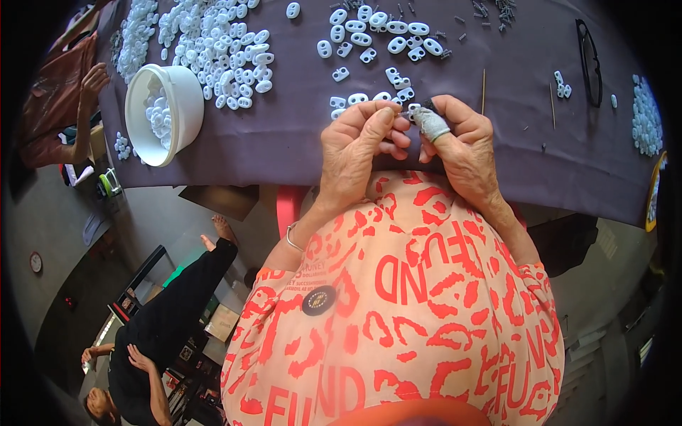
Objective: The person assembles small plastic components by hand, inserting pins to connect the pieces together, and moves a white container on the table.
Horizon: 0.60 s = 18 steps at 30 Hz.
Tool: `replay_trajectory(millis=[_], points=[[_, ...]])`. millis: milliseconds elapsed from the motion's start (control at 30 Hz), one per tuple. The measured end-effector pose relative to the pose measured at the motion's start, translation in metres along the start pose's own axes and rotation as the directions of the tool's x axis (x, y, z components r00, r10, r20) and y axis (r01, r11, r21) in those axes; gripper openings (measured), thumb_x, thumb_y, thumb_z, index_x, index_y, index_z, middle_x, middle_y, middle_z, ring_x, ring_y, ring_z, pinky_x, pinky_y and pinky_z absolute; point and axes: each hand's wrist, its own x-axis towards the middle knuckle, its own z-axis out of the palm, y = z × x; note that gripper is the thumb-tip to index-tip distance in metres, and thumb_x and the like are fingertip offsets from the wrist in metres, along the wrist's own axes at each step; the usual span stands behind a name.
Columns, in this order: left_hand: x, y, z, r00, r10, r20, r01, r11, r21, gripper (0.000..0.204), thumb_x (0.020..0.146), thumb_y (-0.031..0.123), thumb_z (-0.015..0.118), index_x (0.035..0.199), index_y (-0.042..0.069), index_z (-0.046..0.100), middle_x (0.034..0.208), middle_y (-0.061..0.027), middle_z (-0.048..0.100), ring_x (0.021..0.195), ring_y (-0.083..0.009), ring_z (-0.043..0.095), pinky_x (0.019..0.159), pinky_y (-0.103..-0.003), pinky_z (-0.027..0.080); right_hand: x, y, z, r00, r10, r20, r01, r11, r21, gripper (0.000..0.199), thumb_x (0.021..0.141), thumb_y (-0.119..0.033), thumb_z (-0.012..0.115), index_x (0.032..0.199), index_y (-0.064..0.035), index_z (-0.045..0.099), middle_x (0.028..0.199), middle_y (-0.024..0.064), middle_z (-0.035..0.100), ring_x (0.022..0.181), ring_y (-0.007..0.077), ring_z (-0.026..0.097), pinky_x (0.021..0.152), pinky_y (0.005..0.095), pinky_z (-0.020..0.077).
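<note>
Close to the table's near edge, my two hands meet over a small white two-hole plastic piece [414, 108] that looks like part of a cord lock. My right hand [469, 149] pinches it between thumb and index finger; a grey cover wraps the thumb and something black covers the index fingertip. Between the thumb and index finger of my left hand [355, 150] is a thin metal spring [403, 113], its end against the white piece. Just beyond my fingers lie several similar white pieces [357, 99]. Farther back is a looser group of white ovals [360, 38].
A white tub [190, 106] holding white parts stands at left, beside a large heap of white ovals [227, 64]. Loose springs [506, 13] lie at the back. Black-framed glasses [588, 57], thin sticks [484, 92] and a clear-white pile [645, 117] are rightward. Other people are at left.
</note>
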Motion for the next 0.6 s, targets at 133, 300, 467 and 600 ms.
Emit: replay_trajectory(millis=[133,300,467,600], points=[[-0.0036,0.0001,-0.0003,1.000,0.003,0.012,-0.004,0.994,0.112,0.017,0.084,0.009,0.060,0.095,-0.002,0.059,0.082,-0.0078,0.062,0.067,-0.0100,0.059,0.057,-0.020,0.049,0.0000,-0.0009,0.0002,1.000,-0.021,-0.005,0.021,1.000,0.007,0.009,0.087,-0.009,0.053,0.083,-0.0012,0.057,0.061,-0.0031,0.051,0.052,0.0025,0.046,0.048,0.0170,0.0380],[-0.0038,-0.0013,0.0030,1.000,-0.004,-0.002,0.004,0.998,0.069,0.016,0.083,0.009,0.061,0.093,-0.003,0.060,0.080,-0.0075,0.062,0.066,-0.0102,0.059,0.056,-0.020,0.049,-0.0008,-0.0024,0.0012,0.999,-0.034,0.001,0.034,0.999,-0.005,0.009,0.086,-0.009,0.053,0.083,-0.0014,0.057,0.062,-0.0031,0.051,0.052,0.0025,0.046,0.048,0.0170,0.0379],[-0.0032,-0.0016,0.0024,1.000,-0.010,-0.013,0.011,0.999,0.033,0.015,0.084,0.010,0.060,0.092,-0.002,0.060,0.080,-0.0071,0.062,0.065,-0.0099,0.058,0.055,-0.020,0.049,-0.0028,-0.0021,0.0039,0.999,-0.039,-0.026,0.038,0.998,-0.052,0.007,0.085,-0.008,0.054,0.083,-0.0014,0.057,0.062,-0.0036,0.051,0.052,0.0021,0.045,0.047,0.0165,0.0370],[-0.0025,-0.0030,0.0023,1.000,0.019,0.001,-0.019,1.000,0.019,0.015,0.085,0.011,0.059,0.091,-0.002,0.060,0.080,-0.0072,0.062,0.064,-0.0098,0.058,0.055,-0.021,0.049,-0.0029,0.0020,0.0034,0.997,-0.077,-0.025,0.076,0.996,-0.050,0.007,0.085,-0.008,0.054,0.083,-0.0015,0.057,0.062,-0.0041,0.050,0.051,0.0015,0.043,0.046,0.0165,0.0350]])
